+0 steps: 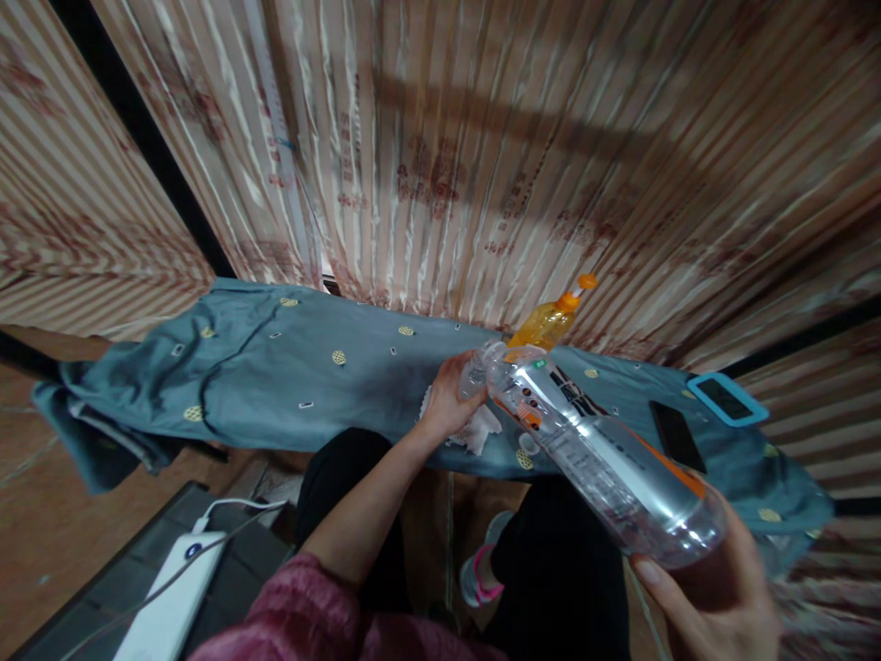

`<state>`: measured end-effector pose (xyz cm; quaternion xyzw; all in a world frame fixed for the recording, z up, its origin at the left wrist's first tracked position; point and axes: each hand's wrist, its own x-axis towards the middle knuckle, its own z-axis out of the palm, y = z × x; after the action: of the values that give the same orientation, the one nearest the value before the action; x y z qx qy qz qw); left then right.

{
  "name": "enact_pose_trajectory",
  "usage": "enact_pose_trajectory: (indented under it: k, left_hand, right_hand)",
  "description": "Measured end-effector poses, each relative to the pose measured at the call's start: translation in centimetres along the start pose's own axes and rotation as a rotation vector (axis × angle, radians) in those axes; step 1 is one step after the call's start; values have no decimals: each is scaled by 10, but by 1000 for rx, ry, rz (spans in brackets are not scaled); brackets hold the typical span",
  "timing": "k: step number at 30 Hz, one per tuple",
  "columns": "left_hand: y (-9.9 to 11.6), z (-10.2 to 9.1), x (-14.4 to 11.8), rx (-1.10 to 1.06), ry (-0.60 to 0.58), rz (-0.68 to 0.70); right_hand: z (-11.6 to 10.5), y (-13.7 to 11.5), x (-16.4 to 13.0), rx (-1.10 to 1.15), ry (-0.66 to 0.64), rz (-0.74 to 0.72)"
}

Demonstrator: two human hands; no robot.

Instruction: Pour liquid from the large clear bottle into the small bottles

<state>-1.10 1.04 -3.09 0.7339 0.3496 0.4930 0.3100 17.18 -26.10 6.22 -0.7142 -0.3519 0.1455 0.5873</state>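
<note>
My left hand (449,402): fingers closed round a small clear cup (472,376), some hidden; contents unreadable. Crumpled white tissue (480,430) below, on the patterned cloth (254,367). Beyond, an amber pump bottle (543,327), orange-topped; fill level unclear. Large clear bottle (598,450), silver-labelled, slants across, neck end at the cup; touching or just beside, cannot tell. Liquid inside: cannot tell. My right hand (722,588): clamped on its base, thumb on the near side.
</note>
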Motion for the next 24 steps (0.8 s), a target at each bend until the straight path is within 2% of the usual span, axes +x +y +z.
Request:
enact_pose_trajectory:
  k: [24]
  left_hand:
    - [4,-2,1,-8,-11,-18]
  right_hand:
    - [2,-3,-1,43,-6,22]
